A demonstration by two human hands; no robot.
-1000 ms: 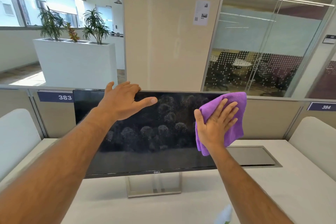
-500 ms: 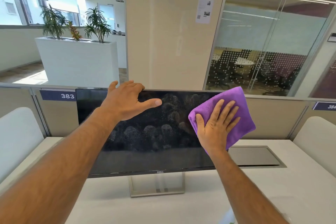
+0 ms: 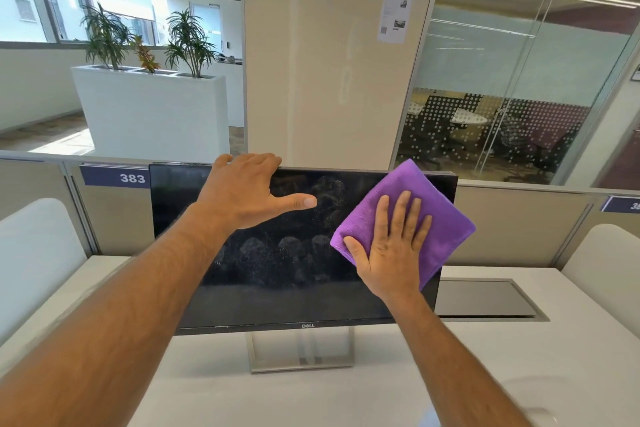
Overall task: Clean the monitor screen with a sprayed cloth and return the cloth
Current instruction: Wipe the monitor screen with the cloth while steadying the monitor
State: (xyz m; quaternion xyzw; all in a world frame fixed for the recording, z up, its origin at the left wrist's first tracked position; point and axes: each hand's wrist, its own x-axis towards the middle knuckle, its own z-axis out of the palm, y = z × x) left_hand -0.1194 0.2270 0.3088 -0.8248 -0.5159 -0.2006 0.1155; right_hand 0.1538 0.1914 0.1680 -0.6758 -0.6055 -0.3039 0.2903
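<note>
A black monitor [image 3: 277,295] stands on a silver stand on the white desk, its dark screen covered with misty spray blotches in the middle. My left hand [image 3: 242,194] grips the monitor's top edge, fingers over the back and thumb stretched across the screen. My right hand [image 3: 394,246] lies flat, fingers spread, pressing a purple cloth [image 3: 446,222] against the right part of the screen. The cloth hangs past the monitor's right edge.
A grey cable hatch [image 3: 485,298] is set into the white desk [image 3: 519,374] right of the monitor. Beige partition panels [image 3: 512,229] with number tags run behind. White curved side screens [image 3: 34,253] flank the desk. Beyond the partition stands a wide pillar, with a glass wall to its right.
My right hand has turned the cloth and slid it slightly down and left over the right side of the screen. The left hand stays on the top edge.
</note>
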